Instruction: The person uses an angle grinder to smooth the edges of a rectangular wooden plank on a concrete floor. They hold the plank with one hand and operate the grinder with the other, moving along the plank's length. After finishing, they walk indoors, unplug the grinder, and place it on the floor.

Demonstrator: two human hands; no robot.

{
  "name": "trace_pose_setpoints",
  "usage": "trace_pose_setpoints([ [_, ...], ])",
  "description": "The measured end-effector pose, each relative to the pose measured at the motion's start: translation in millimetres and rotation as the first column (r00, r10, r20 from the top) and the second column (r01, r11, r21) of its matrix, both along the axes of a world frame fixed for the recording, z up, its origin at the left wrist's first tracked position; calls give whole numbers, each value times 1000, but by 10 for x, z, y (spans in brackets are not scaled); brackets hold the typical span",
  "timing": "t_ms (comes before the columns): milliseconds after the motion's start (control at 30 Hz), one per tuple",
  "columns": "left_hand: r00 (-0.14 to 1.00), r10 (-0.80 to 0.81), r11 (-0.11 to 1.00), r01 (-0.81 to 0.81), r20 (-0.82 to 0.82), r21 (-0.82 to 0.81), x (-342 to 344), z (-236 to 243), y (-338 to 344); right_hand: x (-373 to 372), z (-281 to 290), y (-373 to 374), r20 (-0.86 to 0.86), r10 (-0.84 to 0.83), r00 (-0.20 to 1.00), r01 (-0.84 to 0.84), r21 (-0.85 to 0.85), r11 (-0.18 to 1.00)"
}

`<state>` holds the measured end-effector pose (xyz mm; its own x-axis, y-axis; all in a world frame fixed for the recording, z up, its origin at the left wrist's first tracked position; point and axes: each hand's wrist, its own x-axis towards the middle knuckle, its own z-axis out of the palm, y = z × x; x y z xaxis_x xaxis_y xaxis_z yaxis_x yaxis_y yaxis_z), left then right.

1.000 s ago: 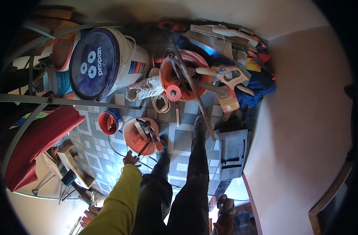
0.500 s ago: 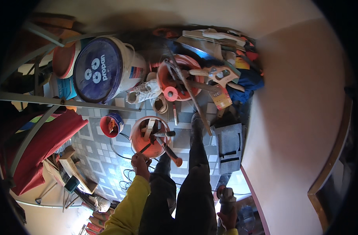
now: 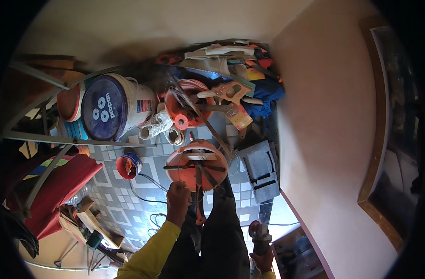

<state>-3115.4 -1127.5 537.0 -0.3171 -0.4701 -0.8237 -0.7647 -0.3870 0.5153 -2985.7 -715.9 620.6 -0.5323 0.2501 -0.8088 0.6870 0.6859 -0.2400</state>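
My left hand, in a yellow sleeve, is closed on the thin handle of an orange bucket, raised in front of my legs. Inside the bucket lie a pale flat piece and several dark tools, one with an orange-tipped handle hanging over the near rim. My right hand, low at the right, is wrapped round a power tool that looks like an angle grinder. Beyond the bucket is a second orange bucket full of tools, with a long bar leaning out of it.
Along the back are a lidded paint bucket, white shoes and a handsaw. A small can and black cable lie on the tiled floor. A metal frame stands left; a grey case sits by the right wall.
My left hand has moved right and closed on the bucket's handle. The bucket has shifted right and looks lifted, its tools now tilted differently. The view has swung, showing more of the right wall.
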Motion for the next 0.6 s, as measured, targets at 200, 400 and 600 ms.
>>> trace_pose_setpoints([
  [200,899,-419,906,423,-128,2,-857,704,505,-157,-39,82,75,-17,997,11,74,997],
  [400,797,-578,816,566,-175,-120,-1690,920,461,817,-576,971,-70,-116,991,116,-3,993],
  [600,734,-532,844,500,-422,-194,-2661,679,476,1895,-1337,1435,-425,-56,904,31,-64,997],
])
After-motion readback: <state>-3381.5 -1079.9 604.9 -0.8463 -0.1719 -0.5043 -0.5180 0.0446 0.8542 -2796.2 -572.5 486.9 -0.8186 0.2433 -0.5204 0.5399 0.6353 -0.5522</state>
